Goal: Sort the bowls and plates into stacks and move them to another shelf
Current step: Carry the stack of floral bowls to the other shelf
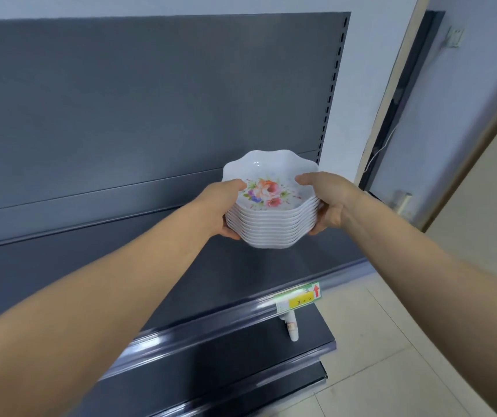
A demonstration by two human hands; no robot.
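head view: both hands, left (pixel 226 210) and right (pixel 327 203), clasp a sorted bowl stack (pixel 271 218) above the dark shelf (pixel 181 290), still unplaced; no plates in sight.

Both arms reach forward, holding a stack of bowls (pixel 271 219) above a dark grey shelf (pixel 241 275). The bowls are white with wavy rims, nested one in another, and the top one shows a flower print inside. The left hand (pixel 226 209) grips the stack's left side, thumb over the top rim and fingers underneath; the right hand (pixel 324 200) grips the right side likewise. A yellow price tag (pixel 299 297) sits on the shelf's front edge, with a small white tube (pixel 291 326) on the shelf below it.
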